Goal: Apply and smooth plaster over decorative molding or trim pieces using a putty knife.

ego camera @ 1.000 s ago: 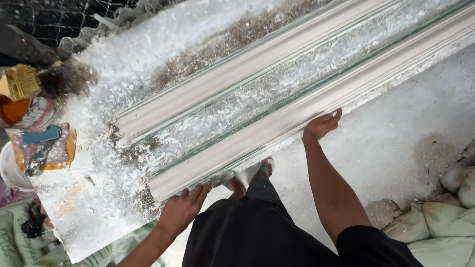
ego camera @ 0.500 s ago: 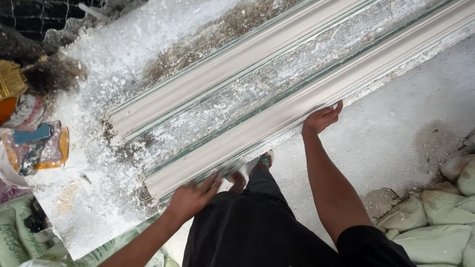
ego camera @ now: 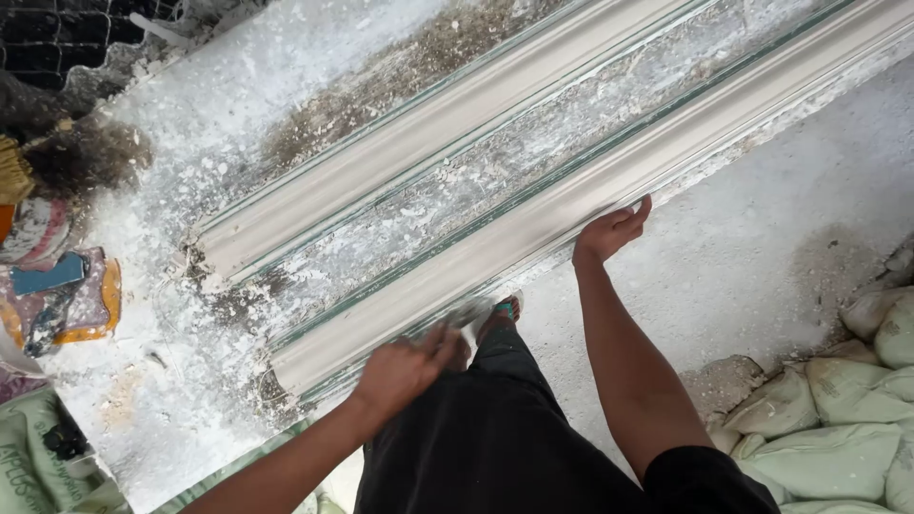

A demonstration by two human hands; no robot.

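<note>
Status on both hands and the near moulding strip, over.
Right hand open, fingers on near moulding strip edge. Left hand blurred at strip's near end, grip unclear. Far strip alongside. Nothing on top.

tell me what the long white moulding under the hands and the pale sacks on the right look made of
Long moulding: probably cast plaster, matte off-white, crumbs and dust alongside. Right hand rests on its edge; left hand is motion-blurred. Sacks: apparently woven plastic, pale green, slightly shiny.
</note>
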